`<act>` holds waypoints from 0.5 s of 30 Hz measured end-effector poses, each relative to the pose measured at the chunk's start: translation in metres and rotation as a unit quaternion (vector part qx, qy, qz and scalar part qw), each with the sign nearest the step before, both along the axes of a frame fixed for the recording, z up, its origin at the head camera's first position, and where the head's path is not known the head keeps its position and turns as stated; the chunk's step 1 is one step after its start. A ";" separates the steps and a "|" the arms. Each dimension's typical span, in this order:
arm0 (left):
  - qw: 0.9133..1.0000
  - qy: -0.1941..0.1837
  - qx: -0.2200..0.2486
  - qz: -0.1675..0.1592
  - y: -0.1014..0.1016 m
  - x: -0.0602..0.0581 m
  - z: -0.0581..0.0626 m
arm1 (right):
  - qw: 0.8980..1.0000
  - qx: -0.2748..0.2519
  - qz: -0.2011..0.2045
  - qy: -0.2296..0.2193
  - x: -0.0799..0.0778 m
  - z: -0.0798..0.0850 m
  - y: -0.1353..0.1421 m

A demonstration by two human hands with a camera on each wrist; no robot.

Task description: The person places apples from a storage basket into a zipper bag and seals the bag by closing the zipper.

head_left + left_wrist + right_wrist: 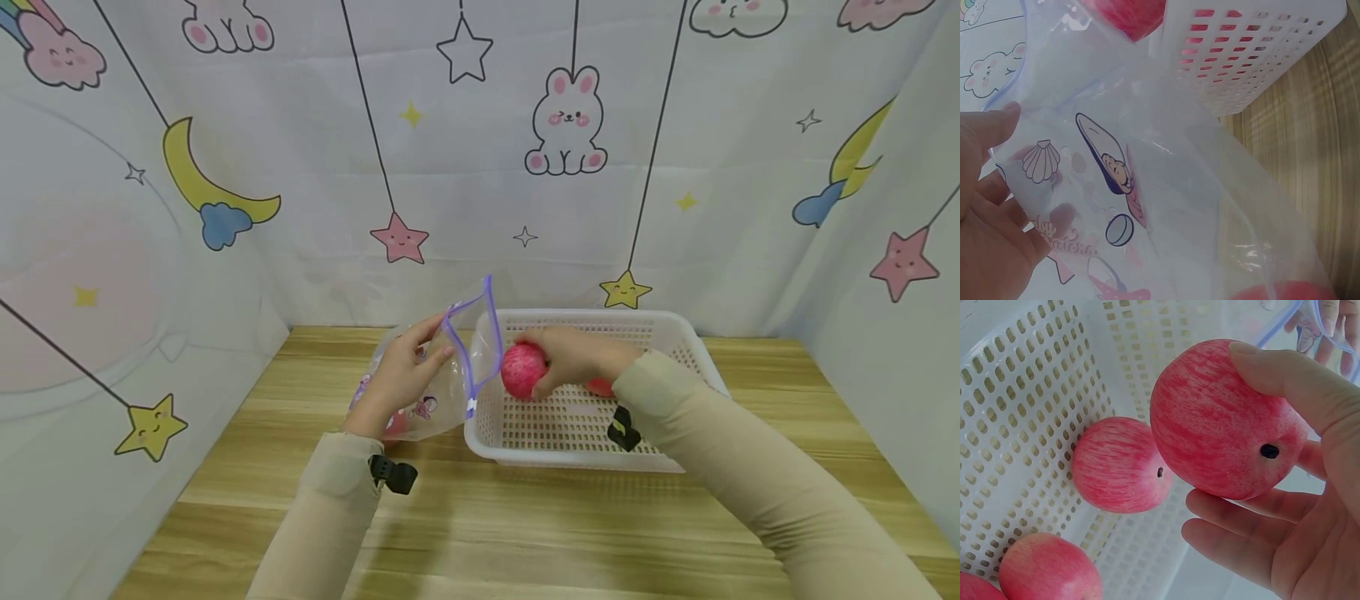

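My right hand (573,358) grips a red apple (524,372) over the left end of a white perforated basket (585,457). In the right wrist view the apple (1222,422) sits between thumb and fingers, its dark stem end showing. My left hand (405,371) pinches the edge of a clear zip bag (450,392) with a purple seal, its mouth spread toward the apple. Printed shells show on the bag (1104,162) in the left wrist view. Low inside the bag lies something red and round (1285,291), partly out of frame.
More apples lie in the basket, one (1119,465) near its wall and another (1050,569) lower in the right wrist view. The basket stands on a wood-grain table (525,533). A white curtain (480,192) with cartoon prints hangs behind and at both sides.
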State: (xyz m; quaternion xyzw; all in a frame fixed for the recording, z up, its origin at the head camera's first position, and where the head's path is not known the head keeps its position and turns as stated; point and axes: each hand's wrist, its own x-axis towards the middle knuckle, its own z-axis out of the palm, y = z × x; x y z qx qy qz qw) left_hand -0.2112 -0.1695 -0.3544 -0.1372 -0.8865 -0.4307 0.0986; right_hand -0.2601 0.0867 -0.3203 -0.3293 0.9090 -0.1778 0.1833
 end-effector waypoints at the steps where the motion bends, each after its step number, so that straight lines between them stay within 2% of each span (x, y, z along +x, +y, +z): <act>1: 1.000 -0.002 -0.001 0.001 0.000 0.000 0.000 | 1.000 -0.001 -0.001 0.000 0.000 0.001 0.000; 5: 1.000 -0.012 0.001 0.003 -0.001 0.001 0.000 | 1.000 -0.002 -0.002 0.005 -0.001 0.002 0.000; 15: 1.000 -0.010 0.001 -0.004 -0.001 0.001 0.000 | 1.000 -0.017 -0.017 -0.003 -0.003 0.006 0.000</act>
